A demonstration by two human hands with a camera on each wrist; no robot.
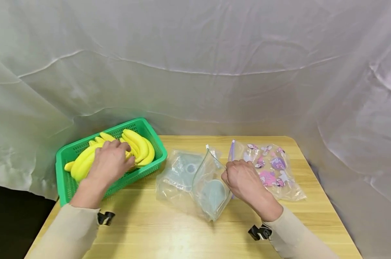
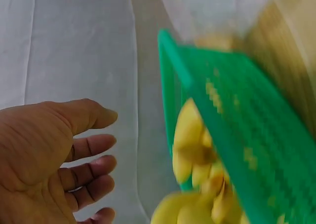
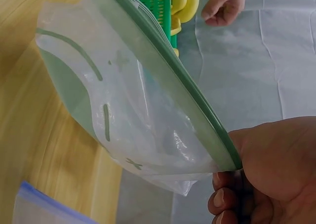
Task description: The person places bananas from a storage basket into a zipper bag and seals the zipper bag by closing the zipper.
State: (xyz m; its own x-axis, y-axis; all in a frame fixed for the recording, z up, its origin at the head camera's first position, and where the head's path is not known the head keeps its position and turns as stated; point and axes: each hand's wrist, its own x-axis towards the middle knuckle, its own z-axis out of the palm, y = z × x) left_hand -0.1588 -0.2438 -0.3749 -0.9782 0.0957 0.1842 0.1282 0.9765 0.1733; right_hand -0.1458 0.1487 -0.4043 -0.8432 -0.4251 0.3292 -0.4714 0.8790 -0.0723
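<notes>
My left hand [image 1: 111,162] is above the green plastic basket [image 1: 61,180], over bunches of yellow bananas [image 1: 140,145]. In the left wrist view its fingers [image 2: 98,170] are loosely bent with nothing between them, apart from the bananas. With thumb and fingers my right hand [image 1: 245,180] pinches the top corner of a clear zip bag [image 1: 211,192] that has a green seal strip [image 3: 175,66]. This bag is raised and tilted, and its mouth looks parted in the head view.
Another clear bag with a pale green print [image 1: 183,169] lies flat between basket and held bag. Right of my right hand lies a clear bag with pink and purple cartoon figures [image 1: 269,172] and a purple zip. Grey-white cloth [image 1: 195,93] hangs behind the wooden table [image 1: 143,230].
</notes>
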